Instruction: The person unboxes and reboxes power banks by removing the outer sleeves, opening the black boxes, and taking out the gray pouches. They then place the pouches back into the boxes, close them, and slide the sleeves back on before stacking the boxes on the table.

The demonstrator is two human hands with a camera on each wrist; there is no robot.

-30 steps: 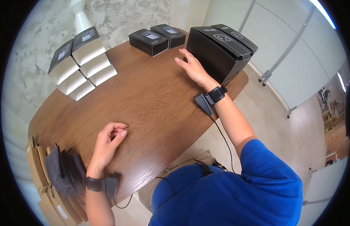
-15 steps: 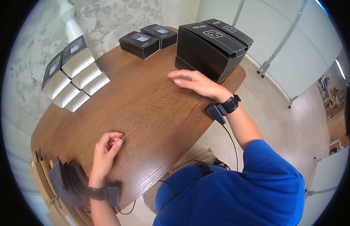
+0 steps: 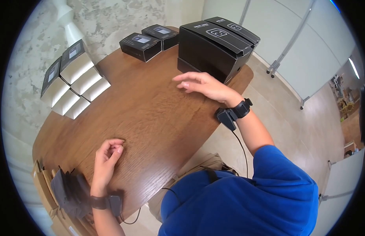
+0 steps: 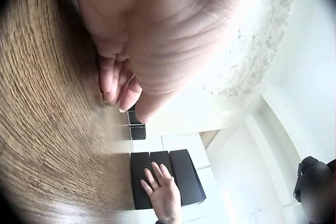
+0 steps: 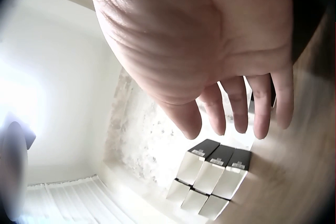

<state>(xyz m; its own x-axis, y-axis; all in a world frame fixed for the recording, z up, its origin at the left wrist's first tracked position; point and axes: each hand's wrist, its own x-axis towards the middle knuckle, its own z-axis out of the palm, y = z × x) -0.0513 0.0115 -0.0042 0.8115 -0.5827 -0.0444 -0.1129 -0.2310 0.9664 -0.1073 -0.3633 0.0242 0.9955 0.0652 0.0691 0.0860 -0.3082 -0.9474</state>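
Observation:
The left hand (image 3: 106, 162) rests on the brown table (image 3: 143, 118) with its fingers loosely curled and nothing in them; the left wrist view shows those fingertips (image 4: 113, 90) at the wood. The right hand (image 3: 208, 87) is held just in front of the large black boxes (image 3: 208, 51), fingers extended and empty. In the right wrist view the right hand's fingers (image 5: 239, 103) point downward, spread a little. Whether the right hand touches the table, I cannot tell.
Several white-sided boxes (image 3: 78, 84) are stacked at the back left. Two small black boxes (image 3: 141, 47) stand at the back. Dark cloth bags (image 3: 70, 192) and brown cardboard (image 3: 45, 185) lie at the near left. Wheeled white panels (image 3: 284, 47) stand beyond the table.
The right hand has drawn back from beside the large black boxes toward the body and turned, its fingers now pointing left. The left hand keeps its pose. The head view has shifted slightly.

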